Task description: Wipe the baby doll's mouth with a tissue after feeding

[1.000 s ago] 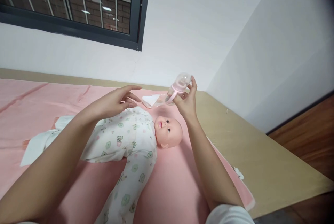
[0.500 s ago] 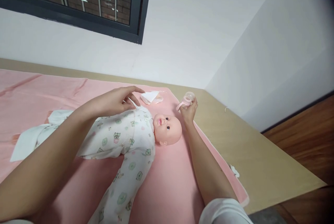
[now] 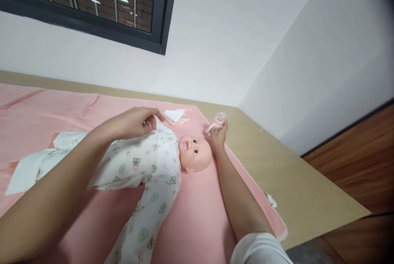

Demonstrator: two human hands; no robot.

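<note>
A baby doll (image 3: 154, 165) in a white printed sleepsuit lies on its back on a pink blanket (image 3: 197, 223), head (image 3: 196, 153) to the right. My right hand (image 3: 219, 136) grips a small clear and pink baby bottle (image 3: 216, 121) just beyond the doll's head, low over the blanket's far corner. My left hand (image 3: 135, 122) hovers over the doll's far shoulder, its fingers curled in with nothing seen in them.
A folded white cloth (image 3: 174, 115) lies on the blanket beyond the doll. The blanket covers a beige table (image 3: 301, 190) set into a white-walled corner under a dark window (image 3: 92, 5). A small white scrap (image 3: 271, 200) lies at the blanket's right edge.
My right hand has brought the bottle down from head height to just above the blanket by the doll's head. My left hand's fingers have curled in over the doll's shoulder.
</note>
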